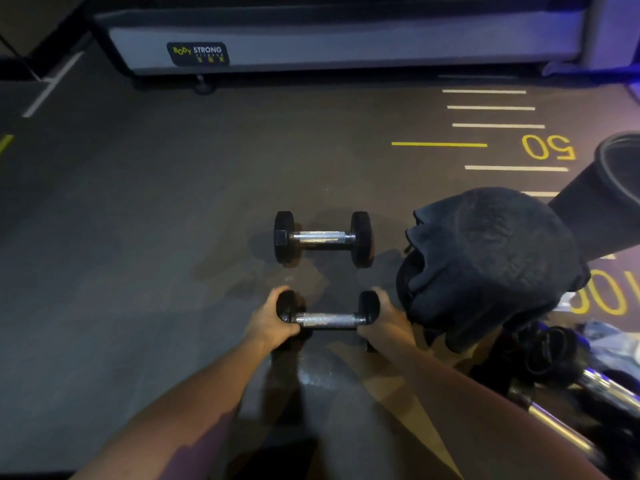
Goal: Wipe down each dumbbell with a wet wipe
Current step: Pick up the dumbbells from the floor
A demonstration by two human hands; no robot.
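Low centre, left hand [273,320] and right hand [388,322] closed on near dumbbell [329,320] ends, second dumbbell [323,239] above — dark cloth [491,258] crowding right, bare floor [121,237] left.

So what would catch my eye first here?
Probably the two hands, left and right, gripping the ends of the near dumbbell on the dark floor. A second dumbbell lies just beyond it, untouched. To the right sits a big black cloth heap, with yellow "50" painted on the floor behind.
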